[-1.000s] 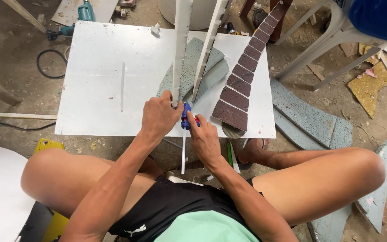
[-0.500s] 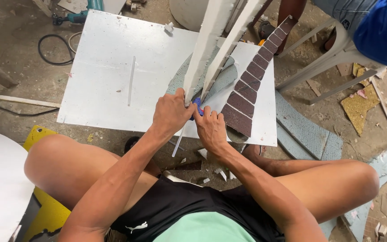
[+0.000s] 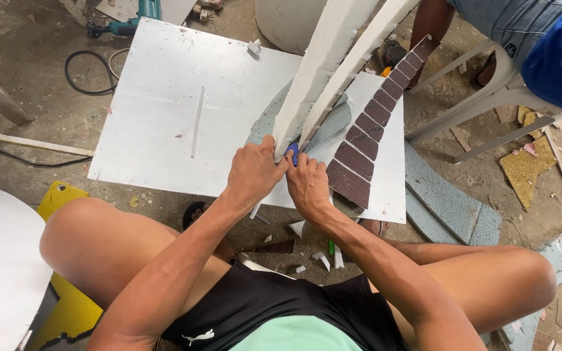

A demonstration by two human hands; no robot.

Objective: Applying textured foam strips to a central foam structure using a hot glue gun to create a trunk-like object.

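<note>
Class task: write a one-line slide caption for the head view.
Left hand grips a white strip; right hand holds a blue tool over the white board.

Matt white painted board point(image 3: 157, 123), chalky white strips point(image 3: 313, 71), rough brown tile pieces point(image 3: 359, 156), gritty concrete floor point(image 3: 27, 58)

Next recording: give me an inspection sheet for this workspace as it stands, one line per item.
Surface: white square board on a dusty concrete floor.
Job's things: two long white foam strips meeting near the hands; small blue tool between the hands.
Clutter: dark red tiled tapering strip, thin white rod, grey-blue curved foam pieces, white offcuts.
Grippers: left hand grips a strip's end; right hand on the blue tool.
Cables: black cable near a teal power tool.
Surroundings: white plastic chair, another person seated.
</note>
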